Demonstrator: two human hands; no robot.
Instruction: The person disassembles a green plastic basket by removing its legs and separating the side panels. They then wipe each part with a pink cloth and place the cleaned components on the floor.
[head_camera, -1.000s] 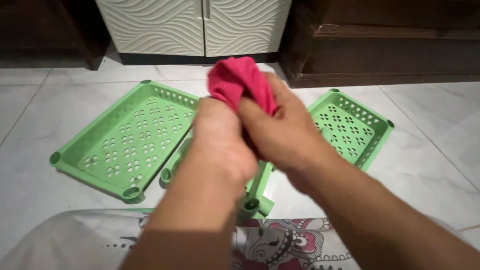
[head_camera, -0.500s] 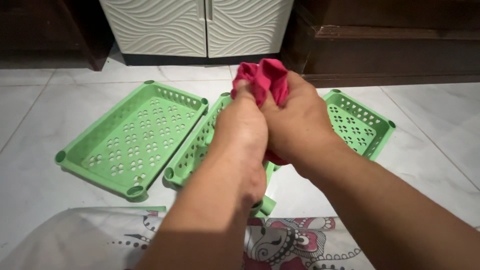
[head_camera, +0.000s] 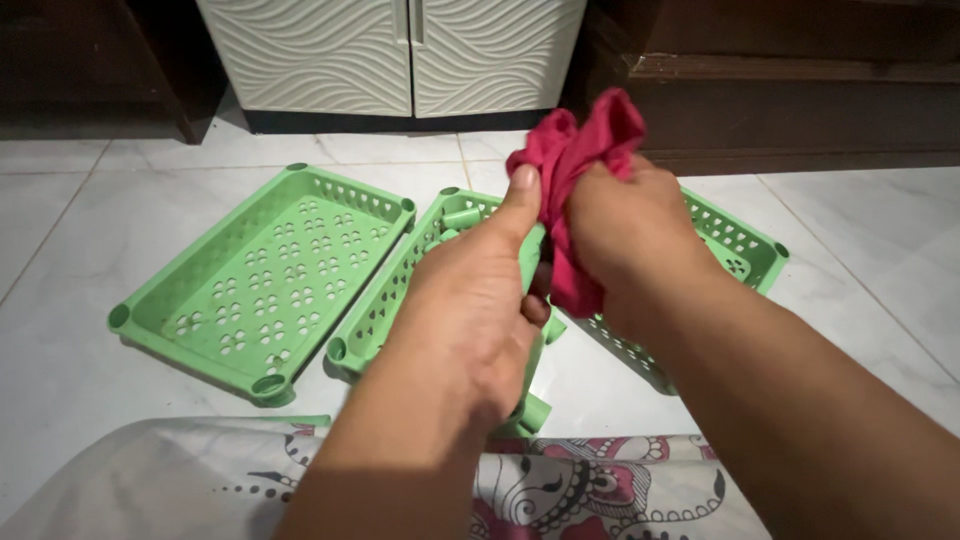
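Both hands are raised above the floor with a crimson cloth (head_camera: 570, 180) bunched between them. The right hand (head_camera: 625, 235) has its fingers curled tight around the lower part of the cloth, so the top sprouts out above the fist in loose folds. The left hand (head_camera: 480, 300) pinches the same cloth with its thumb pressed flat against the fabric; its other fingers are folded under, and they appear also to wrap a pale green tube (head_camera: 530, 330) that runs down behind the palm, though the hand covers most of it.

The cloth looks light, soft and limp; it crumples wherever it is squeezed and would likely sag if held by 1 corner, so a full-fist hold in the bunched middle suits it better than a fingertip pinch. It seems dry, but that cannot be told for certain.

Below lie 3 green perforated plastic trays on the white tiled floor (head_camera: 80, 300): the left tray (head_camera: 265, 280) is fully seen, the middle tray (head_camera: 390, 290) is half hidden by the left hand, and the right tray (head_camera: 740, 250) is mostly covered by the right forearm. A patterned fabric (head_camera: 560, 490) is cut off at the bottom edge. A white cabinet (head_camera: 400, 55) stands behind
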